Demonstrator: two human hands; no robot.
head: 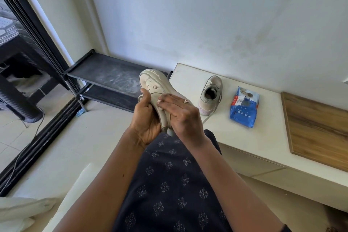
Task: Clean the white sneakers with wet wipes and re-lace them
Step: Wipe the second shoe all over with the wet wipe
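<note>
White desk (pixel 188 84), bare wall, and one sneaker (pixel 150 83) is getting scrubbed.
The left hand (pixel 146 118) curls its grip round the sneaker, toe pointing away at the wall; the right hand (pixel 181 113) presses straight fingers flat on a wipe (pixel 160 102) along its side. The second sneaker (pixel 211 92) sits on the desk to the right, nearer that hand, beside the wipes pack (pixel 243 107).

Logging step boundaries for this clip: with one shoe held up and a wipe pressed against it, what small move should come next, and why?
Probably slide the right hand, pressing the wipe flat on the held sneaker, forward toward the toe. The left hand grips the heel end and steadies it, and small brownish marks show ahead of the wipe.
</note>
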